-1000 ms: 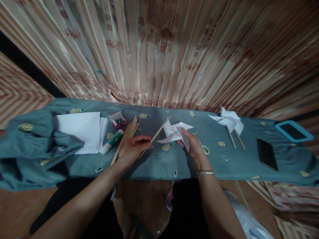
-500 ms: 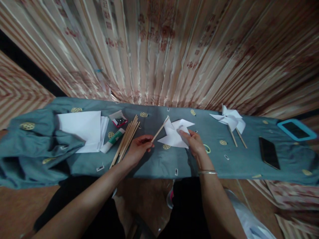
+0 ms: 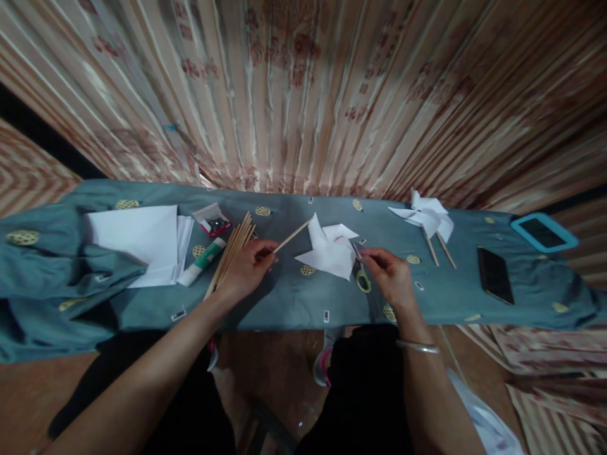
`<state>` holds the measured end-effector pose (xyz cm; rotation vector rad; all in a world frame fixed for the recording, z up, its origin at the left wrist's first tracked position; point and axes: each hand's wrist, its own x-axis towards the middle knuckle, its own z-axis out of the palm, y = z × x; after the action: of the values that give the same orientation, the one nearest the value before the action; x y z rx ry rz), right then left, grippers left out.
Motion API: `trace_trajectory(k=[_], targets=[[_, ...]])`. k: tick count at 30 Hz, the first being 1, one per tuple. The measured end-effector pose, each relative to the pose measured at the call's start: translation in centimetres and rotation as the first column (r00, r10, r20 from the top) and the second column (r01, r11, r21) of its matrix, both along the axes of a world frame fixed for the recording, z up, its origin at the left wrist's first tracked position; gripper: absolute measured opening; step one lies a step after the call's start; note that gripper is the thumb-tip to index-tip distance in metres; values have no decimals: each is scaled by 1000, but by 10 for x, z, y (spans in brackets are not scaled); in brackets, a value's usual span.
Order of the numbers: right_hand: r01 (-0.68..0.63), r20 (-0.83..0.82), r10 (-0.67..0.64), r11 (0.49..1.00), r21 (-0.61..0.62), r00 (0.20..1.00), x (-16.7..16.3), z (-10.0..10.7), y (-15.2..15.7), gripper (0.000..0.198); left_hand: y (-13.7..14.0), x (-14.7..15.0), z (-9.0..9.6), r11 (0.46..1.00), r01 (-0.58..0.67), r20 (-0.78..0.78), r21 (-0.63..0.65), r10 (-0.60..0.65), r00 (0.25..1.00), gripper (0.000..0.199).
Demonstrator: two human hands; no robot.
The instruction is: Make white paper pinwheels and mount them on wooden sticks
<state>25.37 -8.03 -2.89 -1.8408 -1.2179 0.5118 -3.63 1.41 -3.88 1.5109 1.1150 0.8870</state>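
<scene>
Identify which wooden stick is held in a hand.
The single stick pinched by the left hand, its far end near the middle paper pinwheel. The other sticks lie bunched on the cloth or extend from the pinwheels at right.

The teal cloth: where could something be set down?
Bare cloth lies between the right hand and the black phone, below the pinwheel sticks. Another patch lies between the loose pinwheel and the table's front edge. Crowded at left: paper stack, green-white tube, small box and gathered sticks.
</scene>
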Motion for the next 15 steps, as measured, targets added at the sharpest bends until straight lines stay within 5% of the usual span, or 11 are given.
trace_trajectory(k=[7,15], targets=[[-217,176,247,961,-172,953,-7,-2,-21,25,15,-14,-7,933,158,-412,324,-11,911,26],[-333,353,349,937,-108,868,-4,-16,-22,20,19,-14,-9,859,271,-587,435,42,808,28]])
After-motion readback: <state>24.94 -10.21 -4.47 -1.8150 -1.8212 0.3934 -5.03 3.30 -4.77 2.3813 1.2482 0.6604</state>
